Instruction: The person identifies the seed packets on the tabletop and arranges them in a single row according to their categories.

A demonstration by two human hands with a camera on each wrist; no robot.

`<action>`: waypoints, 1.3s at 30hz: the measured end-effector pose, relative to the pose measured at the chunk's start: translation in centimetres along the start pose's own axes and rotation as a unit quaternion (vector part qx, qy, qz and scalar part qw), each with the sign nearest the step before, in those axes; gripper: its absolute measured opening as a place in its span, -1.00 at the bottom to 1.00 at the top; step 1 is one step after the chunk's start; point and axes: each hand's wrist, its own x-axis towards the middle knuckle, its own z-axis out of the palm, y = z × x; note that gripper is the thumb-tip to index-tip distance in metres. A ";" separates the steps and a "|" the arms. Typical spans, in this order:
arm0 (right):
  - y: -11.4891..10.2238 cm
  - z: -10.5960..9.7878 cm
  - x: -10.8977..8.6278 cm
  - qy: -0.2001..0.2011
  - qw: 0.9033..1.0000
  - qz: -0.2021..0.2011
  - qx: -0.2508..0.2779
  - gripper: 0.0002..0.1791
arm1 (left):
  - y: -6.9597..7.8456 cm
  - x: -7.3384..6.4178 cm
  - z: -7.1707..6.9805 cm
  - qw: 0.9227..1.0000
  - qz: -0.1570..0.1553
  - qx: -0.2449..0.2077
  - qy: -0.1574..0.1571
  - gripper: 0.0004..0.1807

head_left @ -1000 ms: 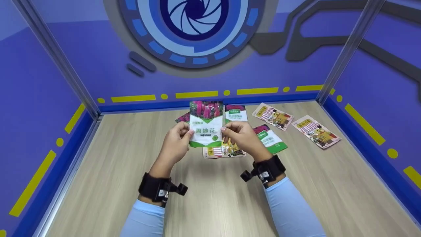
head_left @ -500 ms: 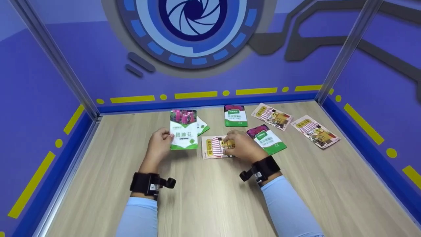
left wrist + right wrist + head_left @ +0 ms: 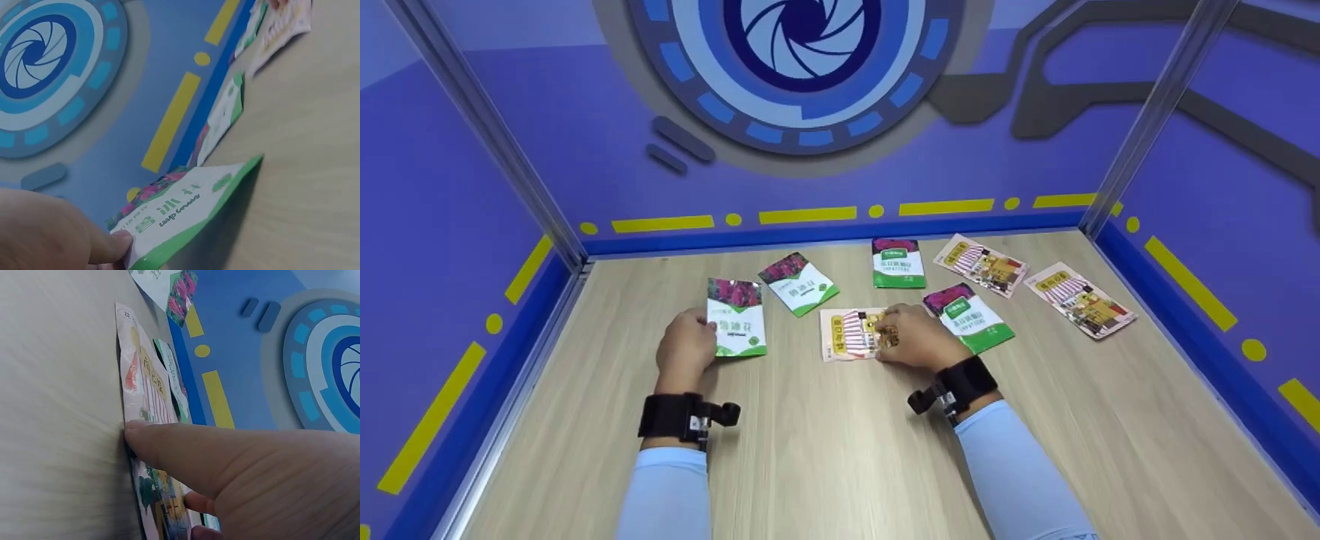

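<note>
Just now the pink-flowered green-and-white packet [image 3: 739, 322] is sinking lower and going further L, w/ only the L hand [image 3: 686, 345] holding it; for the work that's meaning a split, each hand handling its own packet. L thumb is lying on the packet's front, fingers going behind, so they're clamped on its L edge; the packet is tilting over the table [image 3: 825, 450], near edge up w/ a shadow underneath, can't tell if its far edge is touching. R hand [image 3: 919, 337] is gripping the striped-awning pink packet [image 3: 847, 334] across its R end, thumb at near edge, fingertips at far edge; that one is lying mid-table.

Vs 1 s ago: there both hands are holding the flower packet up at centre; now R hand is down at the table instead. Vs 0.5 s ago: R hand is staying in abt the same spot, and the slanted flower packet [image 3: 799, 285] is showing whole, no longer being part-covered. The green-bottomed back packet [image 3: 898, 264] and far-R pink packet [image 3: 1080, 301] are lying as before
</note>
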 end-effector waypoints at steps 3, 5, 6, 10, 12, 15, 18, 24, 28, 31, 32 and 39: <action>0.1 0.1 0.1 0.000 1.000 0.012 -0.004 -0.37 | -0.8 0.3 -0.3 1.000 -0.011 0.026 0.009 -0.54; 0.2 0.2 0.1 -0.001 1.000 0.015 -0.007 -0.37 | -1.4 0.4 -0.4 1.000 -0.011 0.024 0.008 -0.53; 0.2 0.2 0.2 -0.002 1.000 0.016 -0.008 -0.37 | -1.7 0.4 -0.4 1.000 -0.007 0.021 0.007 -0.53; 0.2 0.3 0.2 -0.004 1.000 0.017 -0.007 -0.37 | -2.2 0.3 -0.4 1.000 0.009 0.016 -0.001 -0.48; 0.2 0.3 0.2 -0.004 1.000 0.018 -0.007 -0.38 | -1.9 0.1 -0.2 0.999 0.015 0.038 0.003 -0.44; 0.3 0.3 0.2 -0.002 1.000 0.017 -0.006 -0.38 | -1.4 -0.2 0.2 0.997 0.022 0.079 0.010 -0.40; 0.4 0.4 0.2 0.000 1.000 0.014 -0.007 -0.38 | -0.7 -0.6 0.8 0.994 0.049 0.100 0.013 -0.42; 0.6 0.4 0.2 0.003 1.000 0.008 -0.005 -0.39 | 0.5 -1.4 2.1 0.987 0.097 0.127 0.006 -0.57; 0.6 0.4 0.1 0.010 1.000 0.002 -0.005 -0.40 | 0.2 -1.3 2.2 0.982 0.100 0.159 0.003 -0.56; 0.6 0.4 0.1 0.010 1.000 0.003 0.001 -0.39 | -0.5 -1.2 1.9 0.980 0.091 0.175 0.003 -0.47; 0.6 0.4 0.0 0.010 1.000 0.004 0.002 -0.39 | -0.8 -1.1 1.7 0.980 0.087 0.177 0.002 -0.44; 0.6 0.4 0.0 0.011 1.000 0.001 0.003 -0.39 | -2.9 -0.6 0.2 0.985 0.052 0.161 -0.016 -0.30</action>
